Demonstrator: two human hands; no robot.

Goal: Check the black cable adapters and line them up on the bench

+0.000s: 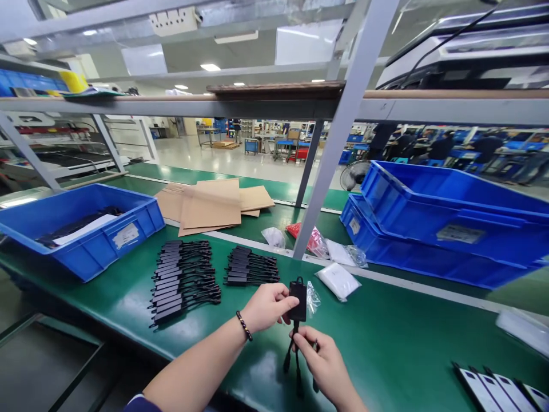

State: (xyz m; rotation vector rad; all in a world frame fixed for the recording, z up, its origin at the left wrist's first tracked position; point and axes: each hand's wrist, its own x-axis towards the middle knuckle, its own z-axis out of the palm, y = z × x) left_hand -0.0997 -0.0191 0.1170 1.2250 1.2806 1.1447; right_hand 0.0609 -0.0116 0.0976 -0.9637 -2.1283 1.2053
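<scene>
My left hand (pixel 268 306) is closed on a small flat black part (pixel 298 298) held upright above the green table (pixel 386 337). Black cords (pixel 295 360) hang down from the part. Just below, my right hand (pixel 319 357) pinches those cords near their top. A beaded bracelet sits on my left wrist. Two rows of several identical black parts with cords lie on the table, a long row (pixel 182 280) and a shorter row (pixel 251 266), to the left of my hands. A small clear bag (pixel 313 297) lies right behind the held part.
A blue bin (pixel 92 240) with dark items stands at the left; two stacked blue bins (pixel 450 229) at the right. Cardboard sheets (pixel 214 206) lie at the back. Small plastic bags (pixel 338 280) lie beside a grey frame post (pixel 330 154). Flat white-faced items (pixel 501 389) sit at bottom right.
</scene>
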